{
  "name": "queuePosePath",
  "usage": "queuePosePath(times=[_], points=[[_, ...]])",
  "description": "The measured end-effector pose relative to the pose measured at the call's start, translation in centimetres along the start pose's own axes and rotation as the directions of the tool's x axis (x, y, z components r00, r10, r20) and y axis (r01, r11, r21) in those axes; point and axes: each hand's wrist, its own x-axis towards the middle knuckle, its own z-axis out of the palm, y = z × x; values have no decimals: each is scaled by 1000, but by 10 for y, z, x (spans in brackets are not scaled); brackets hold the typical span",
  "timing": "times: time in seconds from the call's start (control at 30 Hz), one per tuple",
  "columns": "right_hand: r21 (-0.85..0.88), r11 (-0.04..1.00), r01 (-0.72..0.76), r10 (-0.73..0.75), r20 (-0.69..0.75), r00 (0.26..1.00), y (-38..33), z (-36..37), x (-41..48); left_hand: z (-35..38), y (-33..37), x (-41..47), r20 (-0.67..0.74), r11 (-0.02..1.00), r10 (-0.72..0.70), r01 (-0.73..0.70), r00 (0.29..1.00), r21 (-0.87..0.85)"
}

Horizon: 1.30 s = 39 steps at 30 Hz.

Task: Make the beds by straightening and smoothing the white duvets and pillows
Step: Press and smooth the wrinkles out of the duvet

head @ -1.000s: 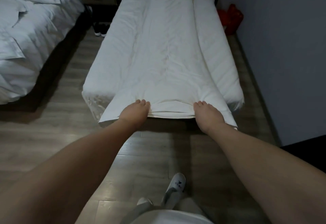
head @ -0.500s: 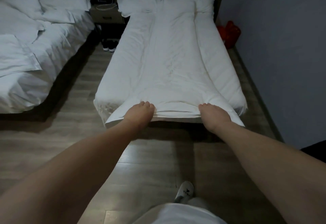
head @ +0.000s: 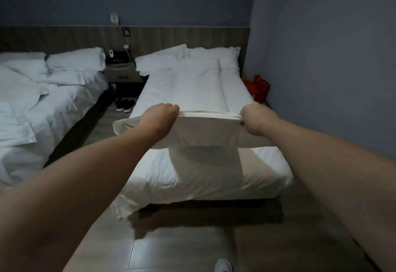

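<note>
I stand at the foot of the right bed [head: 214, 177]. A white duvet [head: 199, 87], folded into a long strip, runs down its middle from the pillows [head: 162, 61] at the headboard. My left hand [head: 159, 117] and my right hand [head: 256, 119] each grip the duvet's foot edge and hold it lifted above the mattress, the edge stretched taut between them. The lifted end hangs down below my hands and shades the sheet underneath. A second bed [head: 42, 104] at the left carries a rumpled white duvet and two pillows.
A nightstand [head: 123, 74] with a phone and a cable stands between the beds, dark shoes [head: 125, 104] on the floor before it. A red bag [head: 258, 87] lies by the right wall, which runs close along the bed. Wooden floor lies under my feet.
Both hands have raised the duvet's foot edge from the mattress end up into the air. The view has tilted up, and the headboard and wall now show.
</note>
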Motion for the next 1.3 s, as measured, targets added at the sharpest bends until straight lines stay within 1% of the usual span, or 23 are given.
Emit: queuePosePath(times=[0.1,0.3,0.47,0.57,0.67,0.8,0.93,1.03,1.13,1.3], points=[[22,1000,19,-19,-21,1000,15,-27,51,-8,-18,58,-38,1000,-15,16,999,22],[6,993,120,-121,44,992,50,-71,163,-9,-51,182,-66,998,-43,45,997,31],[-47,984,169,-167,60,984,73,-85,248,2,-65,264,-120,995,-96,99,988,22],[-42,984,173,-172,26,985,84,-88,298,15,-74,306,-134,992,-123,125,983,7],[-15,989,147,-147,2,989,88,-85,342,32,-89,344,-99,992,-121,124,988,21],[-48,990,131,-131,9,991,85,-69,396,65,-113,390,-52,994,-107,107,993,5],[-73,991,110,-106,60,993,75,-48,454,105,-140,438,-5,997,-76,76,997,-6],[-105,990,94,-83,100,992,66,-32,499,139,-162,477,57,996,-64,68,996,-62],[-116,992,47,-34,109,993,64,-13,539,172,-178,515,121,991,-35,51,992,-126],[-109,994,5,9,130,991,68,26,607,222,-194,569,235,979,-51,95,971,-180]])
